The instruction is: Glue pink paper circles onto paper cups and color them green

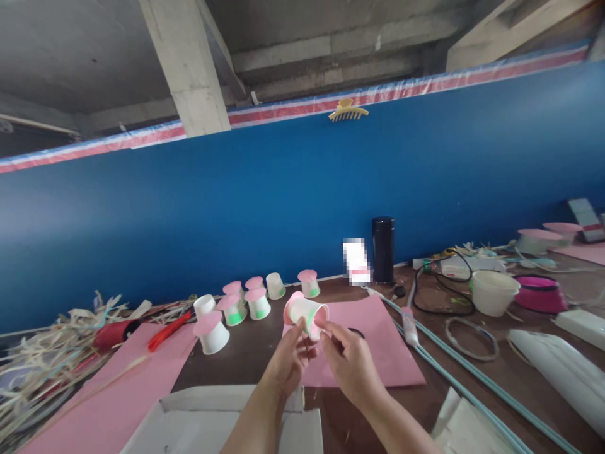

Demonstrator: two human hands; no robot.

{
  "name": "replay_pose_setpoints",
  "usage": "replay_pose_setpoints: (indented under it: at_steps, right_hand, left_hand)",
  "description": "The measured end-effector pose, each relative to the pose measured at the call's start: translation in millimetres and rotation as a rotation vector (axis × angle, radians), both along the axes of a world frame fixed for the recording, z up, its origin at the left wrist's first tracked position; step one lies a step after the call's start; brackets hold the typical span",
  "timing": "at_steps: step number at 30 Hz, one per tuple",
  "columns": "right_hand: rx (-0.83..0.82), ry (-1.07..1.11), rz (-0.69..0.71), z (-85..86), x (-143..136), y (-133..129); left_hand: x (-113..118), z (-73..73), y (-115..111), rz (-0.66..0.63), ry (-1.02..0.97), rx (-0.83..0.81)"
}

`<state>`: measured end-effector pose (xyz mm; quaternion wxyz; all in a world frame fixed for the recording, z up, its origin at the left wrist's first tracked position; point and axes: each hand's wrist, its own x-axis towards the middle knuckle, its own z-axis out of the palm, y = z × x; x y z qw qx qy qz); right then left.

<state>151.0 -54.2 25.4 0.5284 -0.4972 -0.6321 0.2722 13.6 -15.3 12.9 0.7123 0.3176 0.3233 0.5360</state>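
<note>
A white paper cup [302,310] with a green print and a pink disc on its base lies tilted on its side in the air, its mouth toward me. My left hand [293,354] grips its wall from below and the left. At the rim, the fingers of my right hand [347,359] pinch the edge and reach slightly inside; what else they may hold is hidden. Below both hands lies a pink sheet [397,359] with a dark round thing [357,332] on it, partly covered by my right hand.
Several upside-down cups [258,306], most topped with pink discs, stand at the back left. A white box [189,419] is in front, a heap of pale strips [42,372] at far left. A black cylinder [383,249], a white tub [494,293] and blue tubes [467,381] are right.
</note>
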Motion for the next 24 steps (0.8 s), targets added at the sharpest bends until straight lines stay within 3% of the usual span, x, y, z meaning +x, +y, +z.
replay_pose_setpoints:
  at_steps: [12, 24]
  right_hand:
    - [0.038, -0.199, -0.086, -2.8, 3.4, 2.3]
    - [0.007, -0.348, -0.115, -5.7, 2.1, 4.5]
  left_hand:
    - [3.5, 0.3, -1.2, 0.04, 0.008, -0.031]
    - [2.0, -2.9, -1.1, -0.014, 0.069, 0.002]
